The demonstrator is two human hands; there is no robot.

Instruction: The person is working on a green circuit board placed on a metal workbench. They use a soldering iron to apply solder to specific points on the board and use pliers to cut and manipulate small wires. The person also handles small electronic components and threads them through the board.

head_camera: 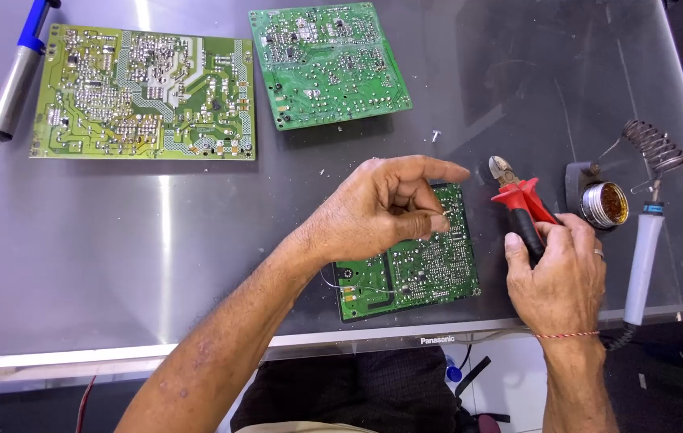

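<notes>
A small green board (417,261) lies on the grey surface (197,240), near its front edge. The left hand (381,210) is held over the board, fingers curled and pinched together at the board's upper edge. Red-handled cutters (518,200) are gripped in the closed right hand (558,273), just right of the board. A soldering iron (642,256) rests in its stand (606,200) beside that hand.

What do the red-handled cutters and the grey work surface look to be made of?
Red-handled cutters: bare, dull grey metal at the head; the grips look like red and black plastic or rubber sleeves. The right hand holds them. Grey work surface: probably brushed sheet metal, judging by the soft light streaks reflected in it.
</notes>
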